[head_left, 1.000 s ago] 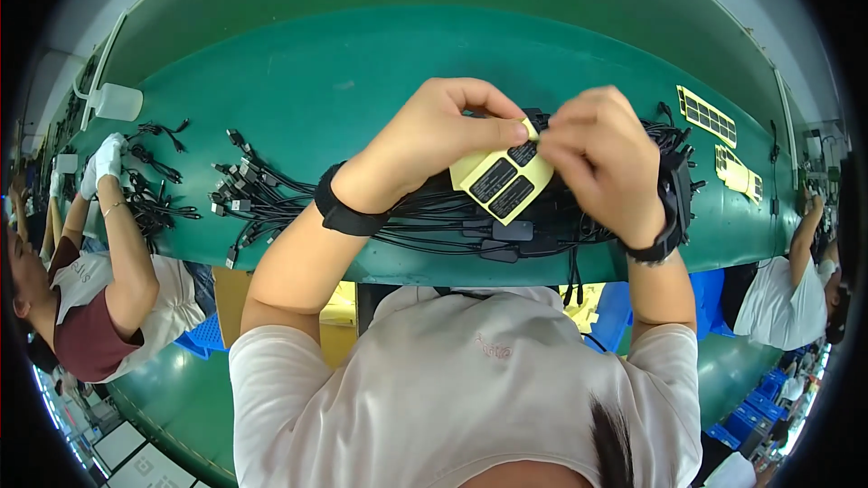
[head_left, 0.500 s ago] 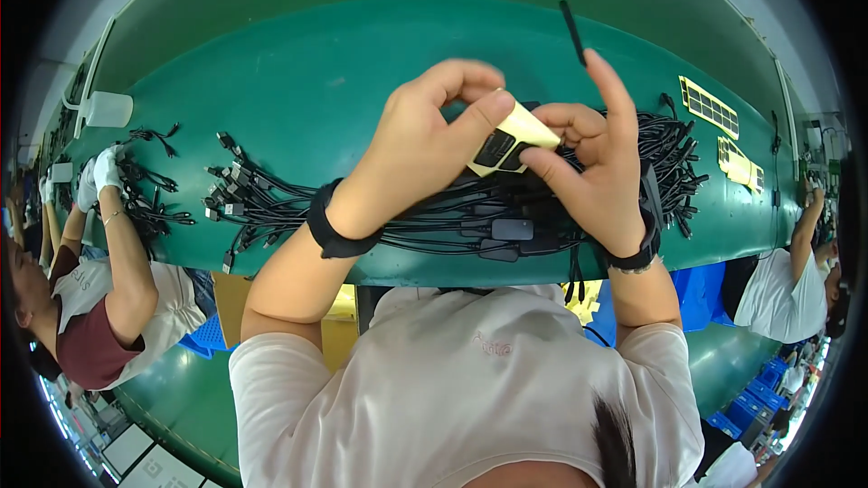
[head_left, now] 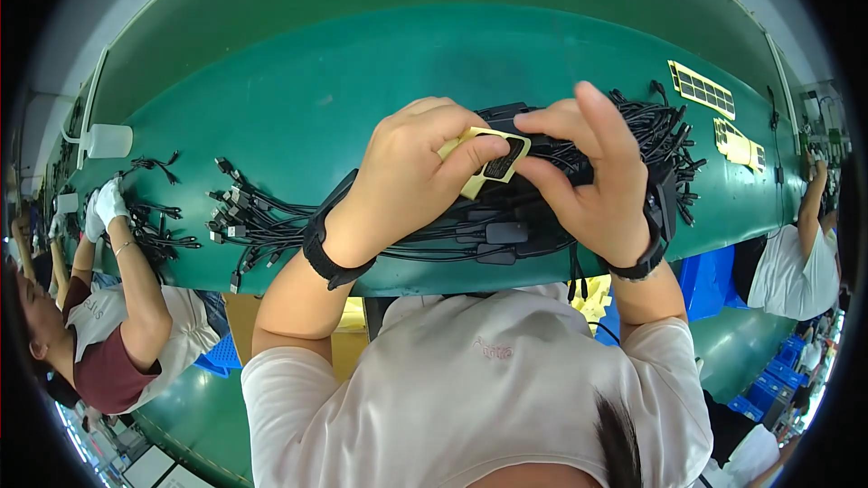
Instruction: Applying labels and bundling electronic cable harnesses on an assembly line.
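Observation:
My left hand (head_left: 425,154) is closed on a folded, yellow-backed sheet of black labels (head_left: 495,163), its thumb pressing on the front. My right hand (head_left: 592,181) is beside the sheet's right edge, index finger raised and thumb apart from the other fingers. The thumb tip is close to the sheet's corner; whether it touches cannot be made out. Nothing shows between the right fingers. Under both hands a large bundle of black cables (head_left: 425,237) lies across the table, with USB plugs (head_left: 237,208) at its left end and small rectangular black boxes (head_left: 506,233) along the middle.
More label sheets (head_left: 703,90) and a stack of yellow sheets (head_left: 740,146) lie at the right on the green table (head_left: 298,81). A white container (head_left: 108,141) stands at the left. Nearby, a co-worker's gloved hands (head_left: 108,203) handle other cables. Blue bins (head_left: 703,285) stand below the edge.
Both hands and the label sheet have come lower, with the sheet folded smaller. The thin black strip at my right index fingertip no longer shows there. The right hand's fingers have spread.

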Action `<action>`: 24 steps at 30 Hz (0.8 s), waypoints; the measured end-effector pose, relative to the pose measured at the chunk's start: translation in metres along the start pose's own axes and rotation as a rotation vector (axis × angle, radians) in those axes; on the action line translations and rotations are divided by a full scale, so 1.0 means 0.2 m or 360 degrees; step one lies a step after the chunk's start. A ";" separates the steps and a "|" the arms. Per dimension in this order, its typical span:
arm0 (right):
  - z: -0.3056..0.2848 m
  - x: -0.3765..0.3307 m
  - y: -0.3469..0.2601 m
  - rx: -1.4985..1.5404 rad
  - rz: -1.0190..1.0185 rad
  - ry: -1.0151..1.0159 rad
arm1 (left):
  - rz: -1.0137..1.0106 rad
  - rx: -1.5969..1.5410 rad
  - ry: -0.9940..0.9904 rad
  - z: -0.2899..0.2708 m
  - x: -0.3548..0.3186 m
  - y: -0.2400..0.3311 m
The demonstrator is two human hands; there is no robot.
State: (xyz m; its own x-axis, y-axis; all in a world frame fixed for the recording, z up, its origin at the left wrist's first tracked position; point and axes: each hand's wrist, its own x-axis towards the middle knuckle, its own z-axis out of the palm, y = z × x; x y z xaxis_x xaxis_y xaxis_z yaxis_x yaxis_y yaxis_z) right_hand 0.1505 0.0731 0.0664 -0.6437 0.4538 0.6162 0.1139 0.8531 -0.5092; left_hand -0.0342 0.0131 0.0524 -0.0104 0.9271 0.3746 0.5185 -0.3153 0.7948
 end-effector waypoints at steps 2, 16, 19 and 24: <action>0.02 -0.02 0.01 -0.0040 0.0007 -0.0014 | 0.0103 0.0010 0.0001 0.02 -0.01 0.00; 0.05 -0.07 -0.08 -0.0254 -0.0307 0.0031 | -0.0045 -0.0051 0.0153 0.05 -0.03 0.01; 0.01 -0.04 -0.04 -0.0186 -0.0172 0.0163 | -0.0118 -0.0063 0.0077 0.03 -0.04 0.04; 0.04 -0.08 -0.05 -0.0180 -0.0083 -0.0010 | 0.0008 -0.0045 0.0113 0.07 -0.06 0.05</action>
State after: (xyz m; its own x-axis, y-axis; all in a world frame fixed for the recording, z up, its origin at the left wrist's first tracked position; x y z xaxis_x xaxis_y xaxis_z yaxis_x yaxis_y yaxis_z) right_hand 0.1545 0.0545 0.0567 -0.6556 0.4066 0.6363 0.1644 0.8993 -0.4053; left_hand -0.0167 0.0012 0.0491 -0.0689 0.9092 0.4107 0.4942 -0.3265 0.8057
